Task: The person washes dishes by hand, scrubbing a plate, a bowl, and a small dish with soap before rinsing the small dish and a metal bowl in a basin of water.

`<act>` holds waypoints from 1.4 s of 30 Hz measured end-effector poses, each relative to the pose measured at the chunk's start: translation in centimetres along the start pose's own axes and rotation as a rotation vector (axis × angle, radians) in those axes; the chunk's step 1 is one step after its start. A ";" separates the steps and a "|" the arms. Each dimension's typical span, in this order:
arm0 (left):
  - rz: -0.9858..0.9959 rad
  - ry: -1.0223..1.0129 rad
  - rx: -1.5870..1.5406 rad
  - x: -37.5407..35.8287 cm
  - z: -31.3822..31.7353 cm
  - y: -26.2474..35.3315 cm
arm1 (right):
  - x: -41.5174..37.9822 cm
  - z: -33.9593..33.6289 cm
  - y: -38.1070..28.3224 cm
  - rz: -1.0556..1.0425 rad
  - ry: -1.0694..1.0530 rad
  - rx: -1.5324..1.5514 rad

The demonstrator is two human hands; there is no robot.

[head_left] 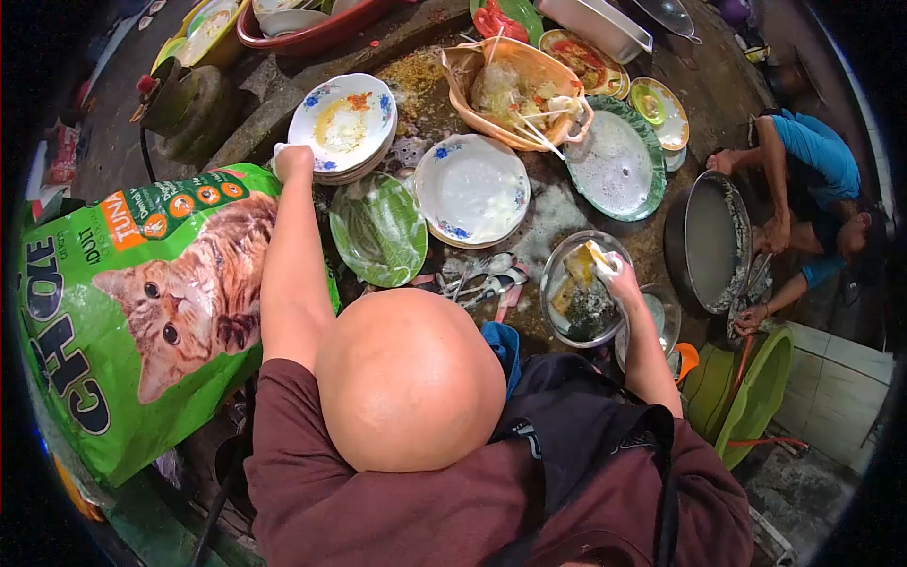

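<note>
At the left rim of a stacked white floral plate with food scraps on it, my left hand has its fingers closed against the edge; they are partly hidden. My right hand grips a yellow sponge over a metal bowl of sudsy water, where greenish and yellowish matter shows. Between my hands lie a soapy green plate and another stack of white floral plates. Several spoons and forks are heaped below that stack.
An orange basket of food waste and a soapy green-rimmed plate stand ahead. Rightward, a person in blue handles a large dark pan near a green tub. A cat food bag fills the left.
</note>
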State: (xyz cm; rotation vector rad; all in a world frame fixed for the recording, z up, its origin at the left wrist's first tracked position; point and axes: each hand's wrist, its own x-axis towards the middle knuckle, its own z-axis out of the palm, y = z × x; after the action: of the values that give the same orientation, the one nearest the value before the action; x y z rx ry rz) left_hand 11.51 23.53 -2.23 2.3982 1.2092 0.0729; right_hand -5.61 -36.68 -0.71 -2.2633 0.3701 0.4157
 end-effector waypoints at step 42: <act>0.377 -1.325 -0.825 -20.0 -9.1 25.0 | -8.0 -13.0 9.8 -0.304 -0.486 0.085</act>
State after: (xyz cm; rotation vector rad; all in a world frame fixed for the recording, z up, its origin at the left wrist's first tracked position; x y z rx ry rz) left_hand 15.81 -1.41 19.39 1.3427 0.0307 -0.6545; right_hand -14.32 -51.78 4.34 -2.0079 -0.1985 0.7470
